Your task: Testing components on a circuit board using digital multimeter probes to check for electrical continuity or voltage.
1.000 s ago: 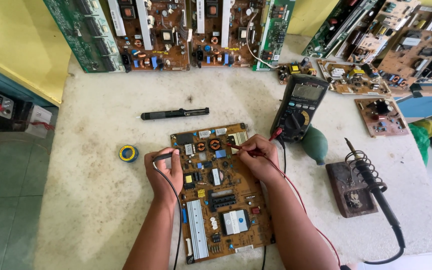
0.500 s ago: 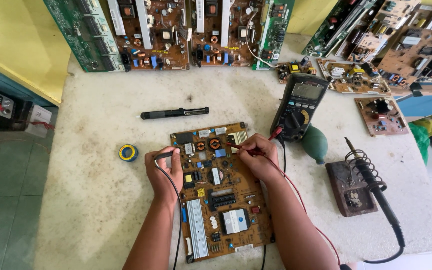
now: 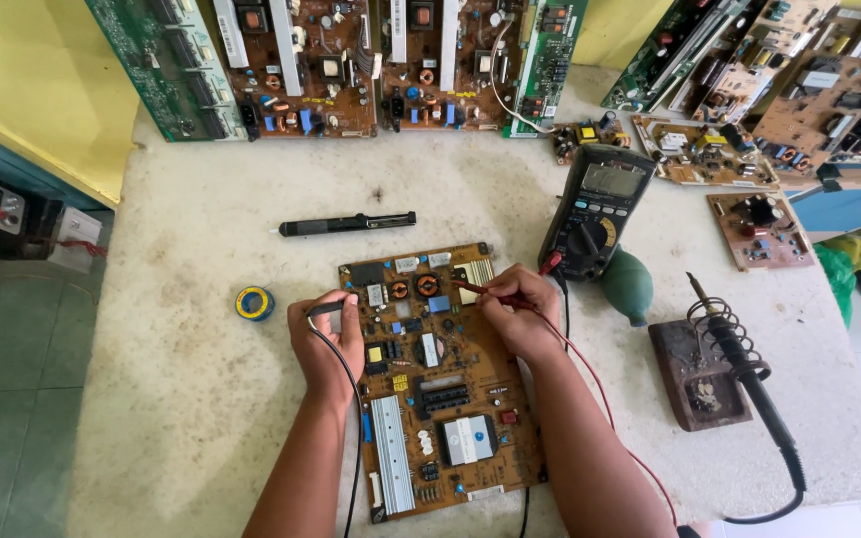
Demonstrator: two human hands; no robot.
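Probe tips [image 3: 458, 286] too small; forearms cut off.

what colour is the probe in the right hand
Red, with a red lead; the right hand holds the probe on the circuit board. Head view.

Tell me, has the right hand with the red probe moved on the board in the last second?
No. The right hand holds the red probe just below the multimeter, in the same spot on the brown circuit board as before.
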